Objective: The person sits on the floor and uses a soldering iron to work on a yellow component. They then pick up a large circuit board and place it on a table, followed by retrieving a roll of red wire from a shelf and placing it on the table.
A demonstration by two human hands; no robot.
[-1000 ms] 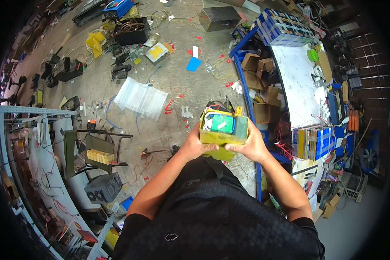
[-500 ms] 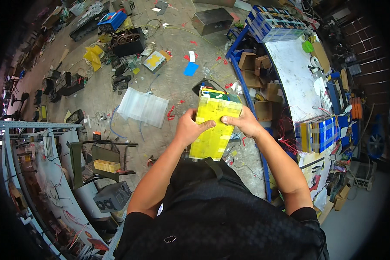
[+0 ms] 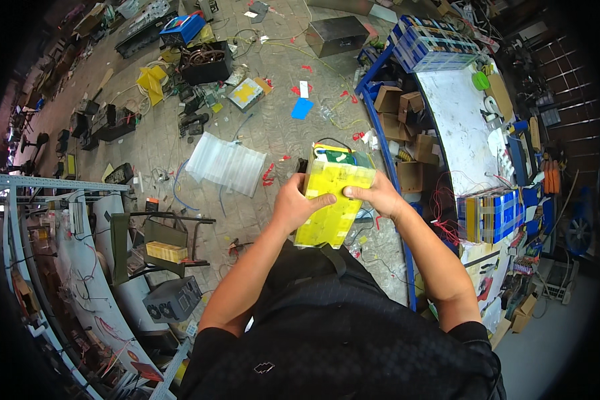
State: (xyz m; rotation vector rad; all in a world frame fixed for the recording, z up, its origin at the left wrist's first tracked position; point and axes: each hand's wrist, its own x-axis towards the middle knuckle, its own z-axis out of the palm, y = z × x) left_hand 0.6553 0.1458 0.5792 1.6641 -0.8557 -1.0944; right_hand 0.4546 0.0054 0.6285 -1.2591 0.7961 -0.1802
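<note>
A battery pack (image 3: 330,225) wrapped in yellow sheet and clear tape is held up in front of my body, above the floor. My left hand (image 3: 299,202) grips its left side, with the thumb lying on the yellow front face. On the opposite side my right hand (image 3: 380,194) holds the pack near its upper edge, its thumb pressed on the same face. At the pack's far end a green circuit board (image 3: 333,158) shows, with wires and a black cable by it. My fingers behind the pack are hidden.
A blue-framed workbench (image 3: 447,100) stands to the right, bearing blue-and-yellow battery packs (image 3: 490,215). On the floor lie a translucent plastic sheet (image 3: 227,163), a blue card (image 3: 302,109) and red scraps. A folding chair (image 3: 163,235) and metal rack (image 3: 60,180) are at left.
The pack has tilted, so more of its far end with the circuit board shows. Both hands keep their hold. The surroundings have shifted slightly right in view.
</note>
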